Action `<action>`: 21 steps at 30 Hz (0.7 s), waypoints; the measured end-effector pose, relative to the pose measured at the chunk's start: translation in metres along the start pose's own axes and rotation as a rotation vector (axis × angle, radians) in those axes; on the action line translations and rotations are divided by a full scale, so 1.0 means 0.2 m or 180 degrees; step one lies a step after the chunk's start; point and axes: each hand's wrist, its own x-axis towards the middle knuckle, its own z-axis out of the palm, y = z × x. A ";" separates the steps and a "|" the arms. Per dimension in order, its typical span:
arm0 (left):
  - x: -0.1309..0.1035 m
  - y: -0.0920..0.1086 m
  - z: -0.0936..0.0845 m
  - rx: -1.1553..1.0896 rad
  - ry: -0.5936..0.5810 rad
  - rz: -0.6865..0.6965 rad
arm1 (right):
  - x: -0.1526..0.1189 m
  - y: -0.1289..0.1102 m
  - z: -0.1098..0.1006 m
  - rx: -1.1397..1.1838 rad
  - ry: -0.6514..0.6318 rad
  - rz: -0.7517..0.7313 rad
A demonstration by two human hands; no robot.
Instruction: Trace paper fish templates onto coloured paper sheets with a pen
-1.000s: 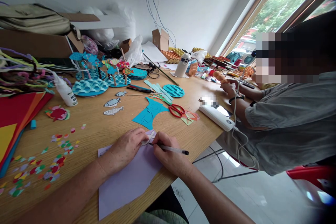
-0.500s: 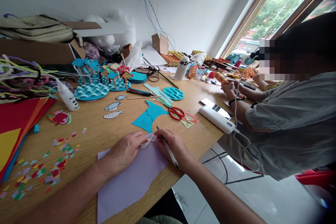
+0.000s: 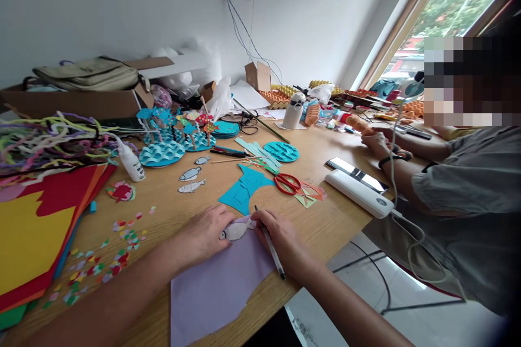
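Observation:
A sheet of purple paper (image 3: 215, 295) lies at the table's front edge. On its upper part rests a small white paper fish cutout (image 3: 236, 231), whose left end is under the fingers of my left hand (image 3: 207, 232); thumb and fingers pinch and press it against the sheet. My right hand (image 3: 283, 236) grips a pen (image 3: 269, 246), with its tip pointing away from me near the fish's tail. Just beyond lie a blue paper offcut (image 3: 244, 187) and red-handled scissors (image 3: 287, 184). More fish cutouts (image 3: 191, 187) sit farther left.
Paper scraps (image 3: 97, 268), coloured sheets (image 3: 32, 227) and a glue bottle (image 3: 131, 160) are on the left. Blue wavy craft discs (image 3: 161, 153) stand at the back. A white power bank (image 3: 358, 193) and a phone (image 3: 356, 174) lie near a seated person (image 3: 459, 184) on the right.
The camera view has turned slightly left. My left fingers have shifted toward the fish's left end, so more of the cutout shows. The pen stays in my right hand.

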 end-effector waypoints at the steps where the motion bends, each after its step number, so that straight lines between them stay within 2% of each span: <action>1: 0.01 0.01 0.00 0.0040 -0.0015 -0.0017 | 0.00 0.00 0.01 0.0018 0.0025 0.0014; 10: 0.06 0.03 -0.01 0.0382 -0.0143 -0.0097 | -0.01 0.03 0.02 0.0194 0.0144 0.0031; 21: 0.08 0.05 -0.02 0.0540 -0.0259 -0.0185 | 0.01 0.03 0.03 0.0089 0.0122 0.0088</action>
